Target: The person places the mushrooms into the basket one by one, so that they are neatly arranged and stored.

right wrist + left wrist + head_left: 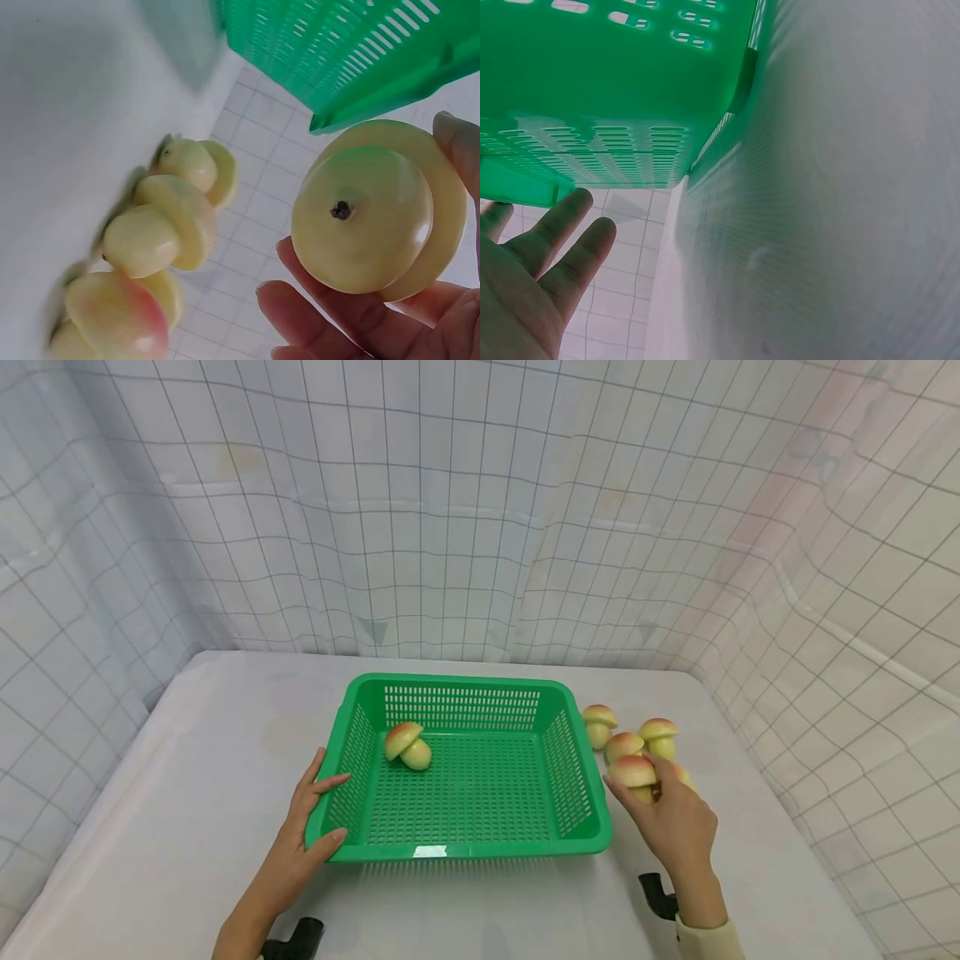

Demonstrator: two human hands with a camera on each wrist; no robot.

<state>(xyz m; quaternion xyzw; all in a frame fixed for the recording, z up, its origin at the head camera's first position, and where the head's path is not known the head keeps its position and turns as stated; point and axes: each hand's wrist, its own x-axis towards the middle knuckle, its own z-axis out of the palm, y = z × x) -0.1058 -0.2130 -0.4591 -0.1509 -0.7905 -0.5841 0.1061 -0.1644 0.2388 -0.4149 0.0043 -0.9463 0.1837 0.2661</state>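
Note:
A toy mushroom with a yellow-and-red cap [632, 769] is pinched between the thumb and fingers of my right hand [678, 831], beside the right wall of a green plastic basket [468, 852]. In the right wrist view, this mushroom's pale round stem [360, 225] faces the camera and looks raised off the table. My left hand [300, 835] rests at the basket's left rim, thumb and a finger over the edge; the left wrist view shows its fingers [581, 259] spread and fairly straight. Another mushroom [408, 747] lies tipped inside the basket, near its left wall.
Several more mushrooms [658, 737] stand clustered right of the basket, close around my right hand; one [599, 724] is beside the basket's wall. A white cloth covers the table [187, 777]. Grid-patterned white curtains [450, 527] hang behind and on both sides.

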